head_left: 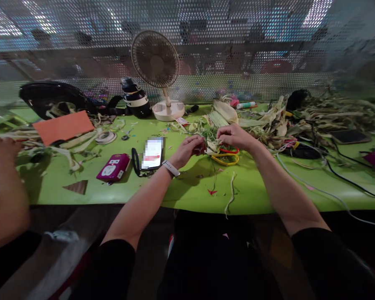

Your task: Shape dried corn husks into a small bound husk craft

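co-worker's arm point(3, 187) at left edge | orange card point(63, 127) | tape roll point(105, 137) | pink box point(113, 167) | phone point(152, 153) | left hand point(187, 151) pinching husk piece point(211, 146) | right hand point(236, 136) pinching same piece, over scissors point(226, 156) on green table point(187, 187) | husk pile point(300, 116) at right

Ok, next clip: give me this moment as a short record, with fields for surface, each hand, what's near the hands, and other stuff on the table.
surface: green table
left hand: pinching a small piece of husk, wrist wears a watch
right hand: pinching the same husk piece from the other side
near hands: red and yellow scissors, corn husk pile
other: phone, fan, orange card, magenta device
co-worker: arm at left edge
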